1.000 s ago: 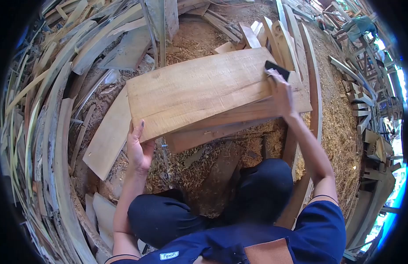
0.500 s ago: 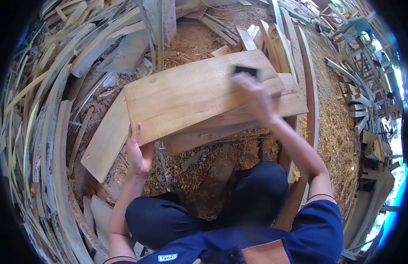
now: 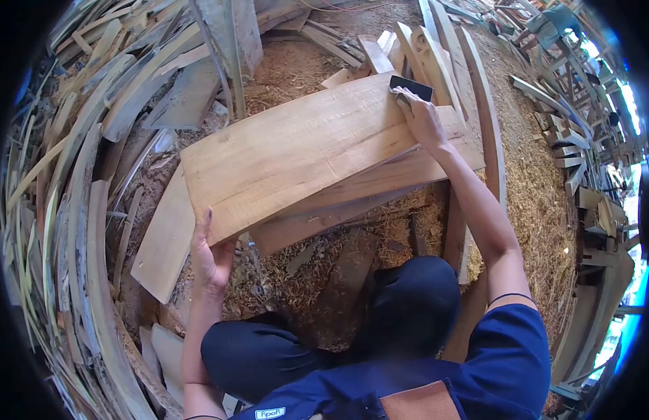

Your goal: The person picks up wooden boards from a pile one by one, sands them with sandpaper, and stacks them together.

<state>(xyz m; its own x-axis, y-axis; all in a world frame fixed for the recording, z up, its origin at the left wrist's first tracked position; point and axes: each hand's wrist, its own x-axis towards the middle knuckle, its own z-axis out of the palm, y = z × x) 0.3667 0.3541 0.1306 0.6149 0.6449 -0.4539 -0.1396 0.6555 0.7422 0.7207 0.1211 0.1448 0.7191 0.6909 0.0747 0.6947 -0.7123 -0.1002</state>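
Observation:
A wide light-brown wooden board (image 3: 289,154) lies tilted in front of me, on top of other boards. My left hand (image 3: 211,259) grips its near left corner, thumb on the top face and fingers underneath. My right hand (image 3: 420,115) is closed round a dark flat block (image 3: 411,89) at the board's far right end. The block's underside is hidden. Beneath the top board, more planks (image 3: 380,182) stick out toward me, and another pale board (image 3: 163,238) slants down at the left.
Long curved timber strips (image 3: 93,231) are piled along the left. Upright planks (image 3: 436,70) stand beyond the board's right end. Wood shavings (image 3: 534,224) cover the ground at the right, with stacked offcuts (image 3: 569,150) past them. A person (image 3: 552,28) is partly visible at the upper right.
My right hand with the dark block has moved right and away from me to the board's far end. The board has shifted slightly left in view, my left hand still on its corner.

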